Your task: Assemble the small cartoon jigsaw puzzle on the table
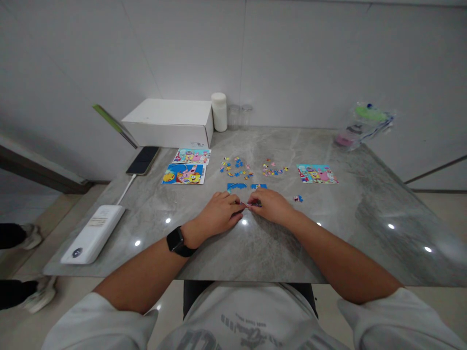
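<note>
On the near part of the grey tabletop (pixel 284 253), the left hand (pixel 224 212) and right hand (pixel 270 204) are pinching small puzzle pieces (pixel 245 205) between thumbs and fingers, the fingertips nearly meeting. Just beyond them, joined blue pieces (pixel 237 186) are lying flat, with loose pieces (pixel 239 167) scattering farther back between the picture cards (pixel 184 174) and another card (pixel 317 174). At the back, a clear plastic bag (pixel 367 125) is holding green and pink contents, while a white box (pixel 168 124) is standing closed beside a white bottle (pixel 219 113) and two clear glasses (pixel 240 117), which are showing nothing discernible inside.

Phone (pixel 142 160) before box (pixel 168 122), bottle (pixel 219 113) right of box, puzzle pieces (pixel 238 167) between picture cards (pixel 183 174)
</note>
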Available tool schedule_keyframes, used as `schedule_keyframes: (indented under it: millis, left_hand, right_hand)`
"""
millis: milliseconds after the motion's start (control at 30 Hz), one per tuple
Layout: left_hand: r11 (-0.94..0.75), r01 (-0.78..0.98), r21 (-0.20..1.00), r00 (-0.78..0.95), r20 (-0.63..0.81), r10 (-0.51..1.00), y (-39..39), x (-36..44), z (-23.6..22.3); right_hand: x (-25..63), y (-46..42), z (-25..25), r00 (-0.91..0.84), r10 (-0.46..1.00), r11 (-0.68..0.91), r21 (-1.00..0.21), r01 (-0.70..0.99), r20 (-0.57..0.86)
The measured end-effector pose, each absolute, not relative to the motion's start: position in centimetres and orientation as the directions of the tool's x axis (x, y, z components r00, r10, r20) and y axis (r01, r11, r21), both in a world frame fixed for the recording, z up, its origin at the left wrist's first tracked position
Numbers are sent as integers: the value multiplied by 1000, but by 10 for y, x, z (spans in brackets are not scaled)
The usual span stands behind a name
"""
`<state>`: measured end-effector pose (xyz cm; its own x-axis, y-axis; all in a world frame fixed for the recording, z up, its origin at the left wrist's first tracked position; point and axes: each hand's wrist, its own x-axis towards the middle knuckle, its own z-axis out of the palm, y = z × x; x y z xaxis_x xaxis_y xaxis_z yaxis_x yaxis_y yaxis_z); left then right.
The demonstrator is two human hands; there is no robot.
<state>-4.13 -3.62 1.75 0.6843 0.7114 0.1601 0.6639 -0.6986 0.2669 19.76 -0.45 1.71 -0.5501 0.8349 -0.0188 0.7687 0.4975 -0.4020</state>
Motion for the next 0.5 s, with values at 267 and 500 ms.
schedule_keyframes:
  millis: [267, 500]
  left_hand:
    - [-680, 671, 295, 674, 138, 725, -37, -41, 25]
    - [-671, 686, 280, 670, 116, 734, -37, -41, 31]
  right_hand:
    - [218, 13, 32, -458, 888, 411, -494, 766, 29]
    - [250, 18, 55, -446, 894, 417, -437, 797, 40]
